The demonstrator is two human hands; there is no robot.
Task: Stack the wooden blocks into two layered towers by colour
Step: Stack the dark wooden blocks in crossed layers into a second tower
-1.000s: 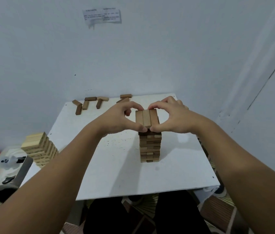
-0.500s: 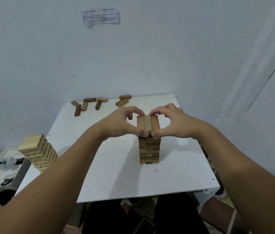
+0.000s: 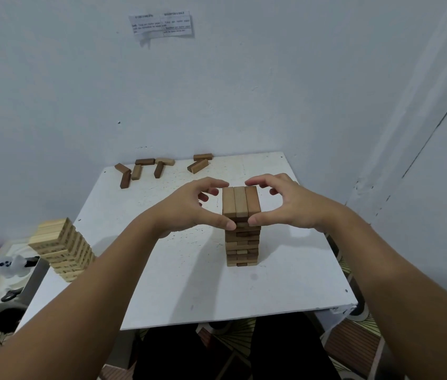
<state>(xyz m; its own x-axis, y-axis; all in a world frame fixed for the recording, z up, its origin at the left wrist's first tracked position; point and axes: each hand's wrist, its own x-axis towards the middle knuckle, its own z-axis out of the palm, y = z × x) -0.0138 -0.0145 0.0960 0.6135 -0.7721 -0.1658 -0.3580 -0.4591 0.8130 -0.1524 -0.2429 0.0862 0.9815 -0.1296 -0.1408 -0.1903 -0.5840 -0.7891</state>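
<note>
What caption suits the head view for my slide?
Both hands, left hand and right hand, square the top layer of the brown block tower on the white table.

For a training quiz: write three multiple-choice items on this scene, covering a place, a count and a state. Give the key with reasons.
1. Where does the pale wooden block tower stand?
A. table's left edge
B. table's far right corner
C. on the floor

2. How many blocks form the dark brown wooden tower's top layer?
A. two
B. three
C. five

3. What are the left hand and right hand doing?
A. resting flat
B. lifting loose blocks
C. cupping the dark tower's top

Key: A, it overhangs the white table at left; B, three lie side by side; C, thumbs touch its near edge.
</note>
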